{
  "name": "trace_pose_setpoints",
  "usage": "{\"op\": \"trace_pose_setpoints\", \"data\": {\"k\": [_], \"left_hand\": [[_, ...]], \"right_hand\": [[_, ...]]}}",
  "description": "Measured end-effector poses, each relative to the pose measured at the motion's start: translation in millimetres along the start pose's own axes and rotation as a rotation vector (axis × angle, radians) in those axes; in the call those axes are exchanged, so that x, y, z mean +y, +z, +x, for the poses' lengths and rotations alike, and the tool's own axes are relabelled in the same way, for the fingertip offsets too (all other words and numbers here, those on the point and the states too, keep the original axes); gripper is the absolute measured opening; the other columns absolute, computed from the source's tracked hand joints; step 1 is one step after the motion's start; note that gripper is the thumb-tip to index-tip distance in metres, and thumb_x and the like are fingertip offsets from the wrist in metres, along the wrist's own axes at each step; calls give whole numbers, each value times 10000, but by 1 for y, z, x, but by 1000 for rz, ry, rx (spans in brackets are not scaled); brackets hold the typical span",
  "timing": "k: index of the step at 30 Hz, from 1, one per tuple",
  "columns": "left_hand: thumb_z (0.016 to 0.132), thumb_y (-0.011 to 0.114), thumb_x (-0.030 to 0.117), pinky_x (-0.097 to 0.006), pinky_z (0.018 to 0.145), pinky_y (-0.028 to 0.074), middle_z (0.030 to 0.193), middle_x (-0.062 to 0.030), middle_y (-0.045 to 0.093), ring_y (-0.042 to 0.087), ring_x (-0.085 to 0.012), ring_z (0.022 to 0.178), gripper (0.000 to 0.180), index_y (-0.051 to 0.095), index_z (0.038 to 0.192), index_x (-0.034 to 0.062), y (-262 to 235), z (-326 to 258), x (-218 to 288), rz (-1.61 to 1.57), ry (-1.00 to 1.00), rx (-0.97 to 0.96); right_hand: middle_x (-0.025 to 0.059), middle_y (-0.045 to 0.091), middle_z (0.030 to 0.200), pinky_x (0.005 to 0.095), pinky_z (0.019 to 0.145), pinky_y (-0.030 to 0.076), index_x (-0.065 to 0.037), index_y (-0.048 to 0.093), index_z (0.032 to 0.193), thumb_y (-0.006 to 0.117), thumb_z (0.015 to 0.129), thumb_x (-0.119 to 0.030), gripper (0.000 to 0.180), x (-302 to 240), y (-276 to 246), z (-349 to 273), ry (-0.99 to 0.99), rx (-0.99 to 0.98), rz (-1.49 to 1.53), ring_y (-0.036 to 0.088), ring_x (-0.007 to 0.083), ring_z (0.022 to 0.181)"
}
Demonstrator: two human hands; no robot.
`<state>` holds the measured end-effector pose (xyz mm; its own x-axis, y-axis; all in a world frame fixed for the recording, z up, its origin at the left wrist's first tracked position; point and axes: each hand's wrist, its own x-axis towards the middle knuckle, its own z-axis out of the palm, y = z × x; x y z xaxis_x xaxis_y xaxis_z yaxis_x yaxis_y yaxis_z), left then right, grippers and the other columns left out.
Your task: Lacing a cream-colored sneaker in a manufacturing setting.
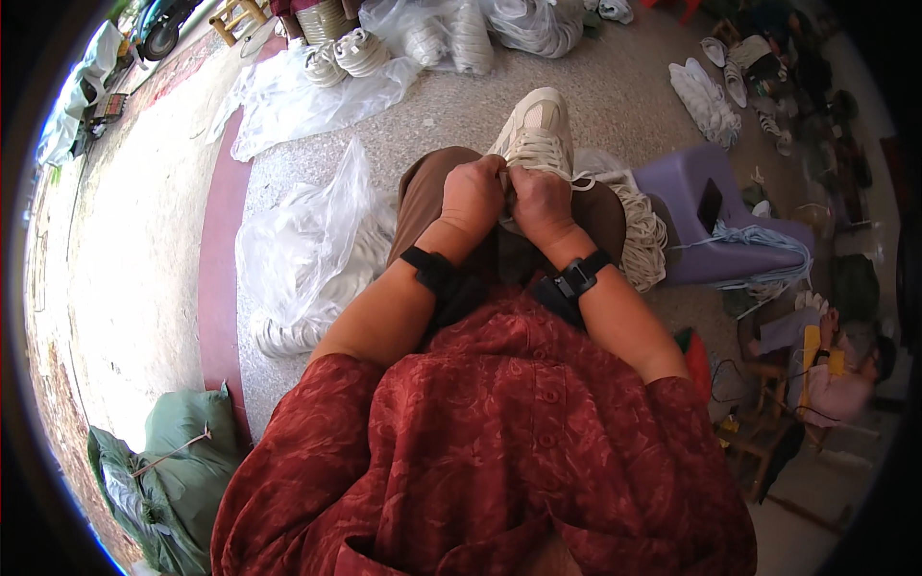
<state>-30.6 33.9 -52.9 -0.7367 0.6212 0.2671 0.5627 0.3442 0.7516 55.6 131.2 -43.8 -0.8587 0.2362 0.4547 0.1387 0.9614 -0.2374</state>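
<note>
A beige sneaker (543,115), toe pointing far, is seen between brown-trousered knees (420,197), its near end covered by the left hand (473,195) and right hand (540,200). Fingers are curled closed beside its pale laces (534,151); what is pinched cannot be told. A purple stool (680,182) is placed at right.

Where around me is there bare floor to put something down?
Ahead, speckled floor lies bare between the beige shoe and the white bundle at right. The washed-out ground left of the dark red stripe looks open too. It's crowded by your left knee, with a clear plastic bag, and at right, where blue cords drape the purple stool.
</note>
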Motion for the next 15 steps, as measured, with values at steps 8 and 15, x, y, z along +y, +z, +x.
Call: {"op": "trace_pose_setpoints", "data": {"k": [8,15], "left_hand": [[712,541,-13,-352,676,503,801,-165,642,634,-300,765,215,595,919,1,-16,-4,-8,-58,55,-80],[711,572,-10,-313,676,504,791,-119,650,640,-237,725,200,589,909,-8,-3,2,-26,-162,-55,-28]], "right_hand": [[132,532,574,421,529,434,-49,484,692,524,687,-5,59,11,-53,-44,-34,-42,-21,524,350,546],[130,504,763,386,597,444,-39,556,760,562,710,-59,54,10,-33,-61,-182,-216,-24,518,306,667]]}}
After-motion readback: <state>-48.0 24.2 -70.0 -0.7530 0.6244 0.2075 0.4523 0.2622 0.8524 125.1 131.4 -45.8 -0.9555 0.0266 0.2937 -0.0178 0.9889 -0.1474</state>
